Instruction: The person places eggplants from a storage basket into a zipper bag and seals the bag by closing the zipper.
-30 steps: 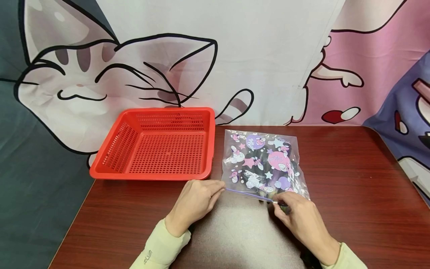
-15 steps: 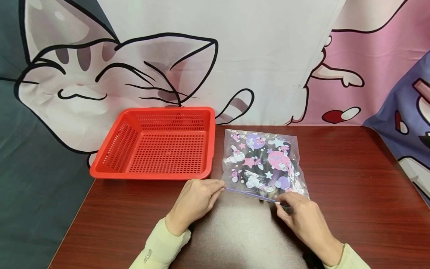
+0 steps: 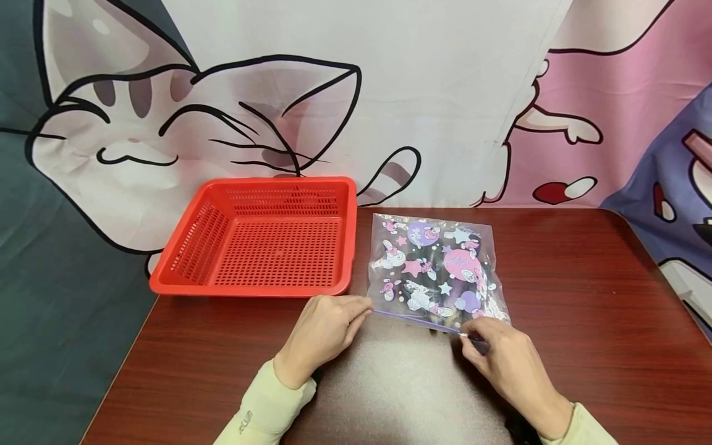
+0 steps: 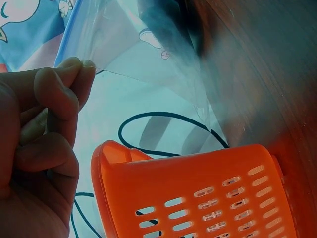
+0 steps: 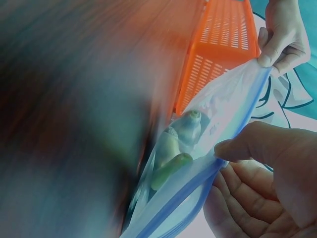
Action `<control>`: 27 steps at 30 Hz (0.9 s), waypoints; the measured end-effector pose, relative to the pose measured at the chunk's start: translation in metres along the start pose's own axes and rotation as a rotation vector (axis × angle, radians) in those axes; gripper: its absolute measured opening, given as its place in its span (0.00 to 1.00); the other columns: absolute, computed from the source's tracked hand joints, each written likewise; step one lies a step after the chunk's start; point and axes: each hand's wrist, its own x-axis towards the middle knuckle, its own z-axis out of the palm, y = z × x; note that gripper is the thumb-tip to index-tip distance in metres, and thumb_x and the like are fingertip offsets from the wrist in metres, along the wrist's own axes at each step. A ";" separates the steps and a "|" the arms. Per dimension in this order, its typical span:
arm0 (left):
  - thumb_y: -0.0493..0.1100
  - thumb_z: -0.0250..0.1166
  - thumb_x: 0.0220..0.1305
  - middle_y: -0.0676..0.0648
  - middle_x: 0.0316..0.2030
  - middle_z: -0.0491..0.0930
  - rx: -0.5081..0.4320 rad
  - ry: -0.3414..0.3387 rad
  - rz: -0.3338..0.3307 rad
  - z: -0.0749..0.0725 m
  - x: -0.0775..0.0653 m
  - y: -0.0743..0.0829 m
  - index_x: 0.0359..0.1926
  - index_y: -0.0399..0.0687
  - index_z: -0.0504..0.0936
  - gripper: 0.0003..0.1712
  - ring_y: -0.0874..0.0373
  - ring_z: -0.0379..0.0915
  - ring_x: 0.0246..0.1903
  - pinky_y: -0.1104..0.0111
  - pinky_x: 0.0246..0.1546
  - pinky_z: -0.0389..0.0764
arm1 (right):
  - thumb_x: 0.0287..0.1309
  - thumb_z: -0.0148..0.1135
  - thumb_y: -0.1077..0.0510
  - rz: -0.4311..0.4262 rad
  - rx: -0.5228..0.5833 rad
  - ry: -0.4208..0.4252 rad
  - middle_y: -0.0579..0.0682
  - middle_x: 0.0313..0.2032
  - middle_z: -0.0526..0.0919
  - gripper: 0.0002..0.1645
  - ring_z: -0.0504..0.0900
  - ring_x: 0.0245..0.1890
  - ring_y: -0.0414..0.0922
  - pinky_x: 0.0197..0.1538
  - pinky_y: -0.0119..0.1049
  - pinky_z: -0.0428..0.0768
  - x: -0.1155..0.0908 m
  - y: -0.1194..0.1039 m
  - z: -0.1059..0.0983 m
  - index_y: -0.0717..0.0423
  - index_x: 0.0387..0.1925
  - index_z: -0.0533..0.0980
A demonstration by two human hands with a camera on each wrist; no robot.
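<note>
A clear zip bag (image 3: pixel 411 269) printed with pink and purple stars and shells lies on the table, its purple-blue zip edge (image 5: pixel 247 99) towards me. At the zip's left end, my left hand (image 3: pixel 325 327) pinches the bag's corner between thumb and fingers. My right hand (image 3: pixel 508 361) pinches the small white slider (image 3: pixel 463 334) near the right end. Between the hands the zip is one joined line; beyond the slider its two blue strips stand apart in the right wrist view. Several rounded greenish things (image 5: pixel 171 171) show inside the bag; their kind is unclear.
A red perforated plastic basket (image 3: pixel 278 253) with nothing in it stands left of the bag, close to my left hand. The dark reddish-brown table (image 3: pixel 584 296) extends to the right. A cartoon-printed cloth (image 3: pixel 445 93) hangs behind.
My right hand has slid a little to the right with the slider, lengthening the joined part of the zip. My left hand has stayed at its corner.
</note>
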 end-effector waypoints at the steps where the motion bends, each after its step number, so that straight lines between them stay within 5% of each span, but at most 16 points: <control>1: 0.35 0.69 0.61 0.56 0.29 0.85 -0.001 0.000 -0.002 0.000 0.000 0.000 0.33 0.47 0.84 0.02 0.67 0.80 0.26 0.69 0.25 0.79 | 0.39 0.73 0.63 0.002 -0.001 -0.001 0.41 0.27 0.82 0.11 0.79 0.25 0.37 0.28 0.36 0.78 0.000 0.000 0.000 0.50 0.29 0.81; 27: 0.36 0.69 0.62 0.57 0.26 0.82 -0.003 -0.020 -0.008 -0.001 0.001 -0.001 0.31 0.48 0.82 0.04 0.68 0.73 0.21 0.71 0.21 0.75 | 0.38 0.72 0.64 -0.001 -0.014 0.001 0.42 0.27 0.83 0.11 0.80 0.26 0.36 0.29 0.37 0.77 -0.003 0.007 -0.005 0.50 0.28 0.81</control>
